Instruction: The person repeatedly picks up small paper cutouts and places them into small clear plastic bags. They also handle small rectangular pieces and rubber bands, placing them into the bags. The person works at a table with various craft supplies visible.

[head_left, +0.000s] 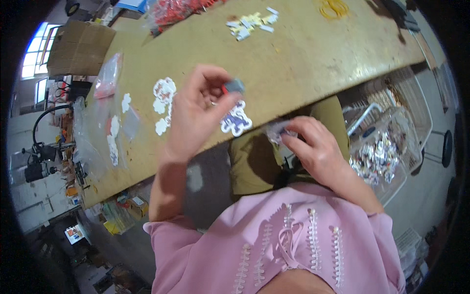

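My left hand [198, 105] is raised over the table's near edge. Its curled fingers and thumb pinch a small grey-green piece with a red part [235, 86], whose kind I cannot make out. Just below it lies a white-edged cutout with a purple print [236, 120], at the table edge. Over my lap, my right hand [316, 147] is closed on a small clear plastic packet [277, 131] with something purplish in it. Left of my left hand, several white-edged cutouts [164, 92] lie on the table, partly hidden behind the wrist.
The wooden table [303, 63] runs diagonally ahead. On it are yellow-and-white strips [252, 23], yellow bands [334, 8], a bag of red pieces [178, 11] and clear bags [108, 76]. To my right, a plastic bin [379, 152] holds shiny packets. A cardboard box [81, 46] stands far left.
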`<state>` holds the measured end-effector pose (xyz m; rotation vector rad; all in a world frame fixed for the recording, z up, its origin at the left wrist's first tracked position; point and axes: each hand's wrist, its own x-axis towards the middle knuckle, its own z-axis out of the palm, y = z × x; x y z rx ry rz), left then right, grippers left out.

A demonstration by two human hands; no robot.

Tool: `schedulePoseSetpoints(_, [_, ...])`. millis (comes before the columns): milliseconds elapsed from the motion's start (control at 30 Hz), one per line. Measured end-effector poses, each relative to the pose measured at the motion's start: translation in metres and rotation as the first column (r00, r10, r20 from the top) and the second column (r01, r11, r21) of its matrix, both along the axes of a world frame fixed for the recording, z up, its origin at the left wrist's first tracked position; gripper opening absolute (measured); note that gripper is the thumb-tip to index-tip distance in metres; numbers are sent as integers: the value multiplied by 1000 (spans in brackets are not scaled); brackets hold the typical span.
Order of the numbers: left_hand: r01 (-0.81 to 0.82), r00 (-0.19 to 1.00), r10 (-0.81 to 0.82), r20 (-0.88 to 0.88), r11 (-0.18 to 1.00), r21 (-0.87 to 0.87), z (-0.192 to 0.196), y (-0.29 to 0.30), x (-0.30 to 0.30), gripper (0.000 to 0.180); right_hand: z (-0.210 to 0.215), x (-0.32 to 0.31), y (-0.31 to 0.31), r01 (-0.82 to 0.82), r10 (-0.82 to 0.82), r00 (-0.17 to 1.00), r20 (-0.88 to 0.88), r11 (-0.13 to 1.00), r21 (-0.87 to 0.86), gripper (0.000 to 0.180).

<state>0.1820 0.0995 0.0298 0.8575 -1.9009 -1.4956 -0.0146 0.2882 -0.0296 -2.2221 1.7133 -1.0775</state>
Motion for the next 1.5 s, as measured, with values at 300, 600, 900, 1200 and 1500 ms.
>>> schedulePoseSetpoints(300, [255, 962, -149, 229, 790, -557, -24, 77, 1, 30, -4, 13, 6, -9, 11, 999, 50, 999, -36, 20])
schedulePoseSetpoints(600, [407, 914, -318, 253, 726, -554, -23, 57, -9, 13, 1, 7, 14, -39, 32, 992, 125, 998, 56, 23])
schedulePoseSetpoints(900, [112, 977, 26, 210, 778, -619, -39, -83, -88, 14, -6, -4, 18, -35, 28, 992, 126, 998, 53, 30])
schedulePoseSetpoints(1200, [395, 826, -4, 563, 717, -574, -42, -115, -136, 20, -11, -23, 25, 35, -41, 990, 135, 998, 51, 25])
schedulePoseSetpoints(1500, [193, 864, 109, 492, 831, -522, -53, -137, -167, 23, -18, -28, 21, 42, -52, 987, 154, 997, 63, 24])
